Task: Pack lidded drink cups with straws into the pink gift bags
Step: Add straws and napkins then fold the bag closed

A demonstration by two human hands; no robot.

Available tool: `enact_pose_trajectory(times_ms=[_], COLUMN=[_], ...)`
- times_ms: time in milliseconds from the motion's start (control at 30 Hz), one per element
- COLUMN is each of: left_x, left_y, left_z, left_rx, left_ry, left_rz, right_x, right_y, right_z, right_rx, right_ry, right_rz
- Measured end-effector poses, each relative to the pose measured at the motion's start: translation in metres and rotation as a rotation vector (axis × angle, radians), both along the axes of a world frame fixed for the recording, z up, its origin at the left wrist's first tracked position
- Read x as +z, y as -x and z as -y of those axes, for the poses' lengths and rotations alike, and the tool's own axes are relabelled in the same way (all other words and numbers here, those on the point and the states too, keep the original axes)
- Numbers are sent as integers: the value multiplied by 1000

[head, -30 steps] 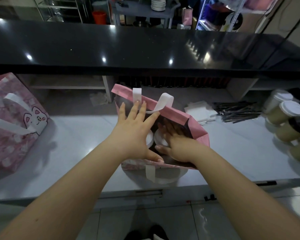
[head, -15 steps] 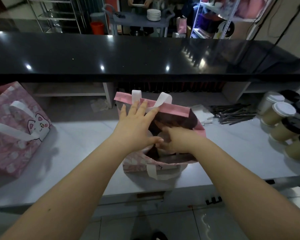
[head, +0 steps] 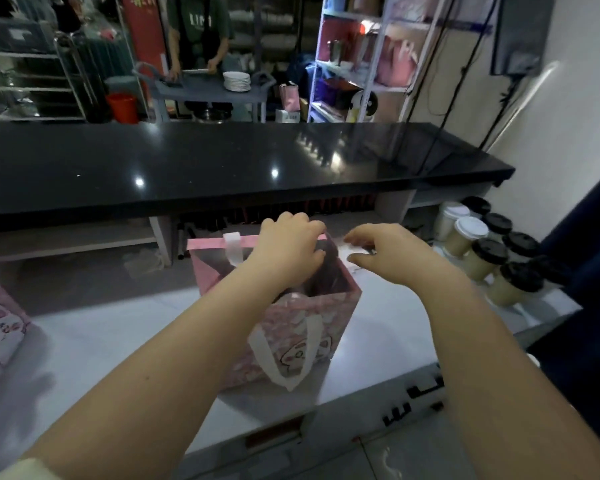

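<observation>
my left hand [head: 288, 244] grips the far rim of the pink gift bag [head: 291, 320]; my right hand [head: 385, 252], just right of it, fingers half-curled, hold unclear. lidded cups [head: 482, 251] stand farther right, nearer that hand.

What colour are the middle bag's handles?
White: the looped ribbon handle on the pink cartoon-print gift bag shows best in the head view.

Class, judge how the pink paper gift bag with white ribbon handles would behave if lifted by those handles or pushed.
The pink paper gift bag is likely stiff, since its walls stand upright with creased corners. Its white ribbon handle droops, so it is probably floppy. Standing tall, the bag may tip if pushed near the rim.
</observation>
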State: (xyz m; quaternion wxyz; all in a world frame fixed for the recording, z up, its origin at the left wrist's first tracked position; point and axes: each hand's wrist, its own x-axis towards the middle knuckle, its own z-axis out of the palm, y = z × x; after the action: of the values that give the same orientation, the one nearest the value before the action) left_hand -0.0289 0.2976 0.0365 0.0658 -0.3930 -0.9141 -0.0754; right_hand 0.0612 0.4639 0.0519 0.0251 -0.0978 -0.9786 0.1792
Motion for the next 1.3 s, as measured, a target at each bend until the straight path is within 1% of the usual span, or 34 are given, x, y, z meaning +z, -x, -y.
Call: enact_pose_trajectory(times_ms=[100, 167, 267, 333, 500, 633, 833, 1000, 1167, 1300], left_x=[-1, -3, -13, -23, -60, -94, -143, -172, -191, -204], left_y=[-10, -23, -47, -62, -77, -77, -64, -28, 3, 21], left_z=[-37, -61, -96, -118, -154, -178, -229, -271, -303, -320], left_rx=[-59, -103, -179, -207, -183, -140, -54, 65, 232, 321], left_ry=[-42, -81, -121, -112, 6, -4, -65, -118, -106, -106], left_rz=[4, 35, 76, 103, 171, 206, 192, 180, 248, 264], right_x=[3, 2, -6, -19, -64, -98, -139, -167, -201, -221], right_y=[-28, -49, -83, -100, -118, -123, -95, -50, -4, 30], right_z=[-25, -39, -56, -65, -81, -112, -173, -249, -292, -316], right_rx=[-148, -218, -319, -386, -490, -549, -462, -382, -203, -78], right_ry=[30, 10, -24, -20, 48, 117, 168, 283, 326, 351], right_rz=[-70, -109, -117, -118, -123, -122, -132, -160, -98, -51])
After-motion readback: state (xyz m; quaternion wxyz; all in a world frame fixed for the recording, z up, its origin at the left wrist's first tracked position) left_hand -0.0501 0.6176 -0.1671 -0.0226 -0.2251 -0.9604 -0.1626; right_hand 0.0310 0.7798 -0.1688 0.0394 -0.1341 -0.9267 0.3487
